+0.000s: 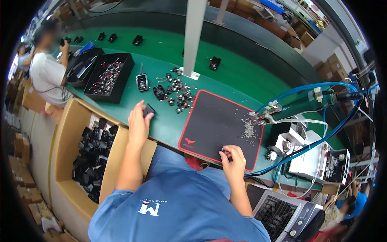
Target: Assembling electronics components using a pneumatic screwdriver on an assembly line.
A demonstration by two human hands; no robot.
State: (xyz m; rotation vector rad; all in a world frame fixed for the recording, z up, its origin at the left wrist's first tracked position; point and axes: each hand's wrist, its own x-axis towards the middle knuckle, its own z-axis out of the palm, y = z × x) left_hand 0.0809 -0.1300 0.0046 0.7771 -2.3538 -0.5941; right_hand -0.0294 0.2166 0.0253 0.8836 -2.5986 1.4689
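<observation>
My left hand [138, 123] is over the green bench, its fingers closed on a black plastic piece [149, 109]. Above the near edge of a black mat with a red border [215, 117], my right hand [234, 159] pinches a small dark part [222, 150], too small to name. A pile of small silvery screws [249, 129] lies on the mat's right side. Beyond my left hand sit a black housing [159, 92], another housing with a pale rim [142, 82], and a heap of small wired parts [179, 90].
A green electric screwdriver [300, 107] with blue hoses hangs over the mat's right. A black bin [127, 72] of wired parts stands far left; a cardboard box [64, 161] of black pieces is beside me. A metal post [193, 40] rises behind. A co-worker [48, 72] stands left.
</observation>
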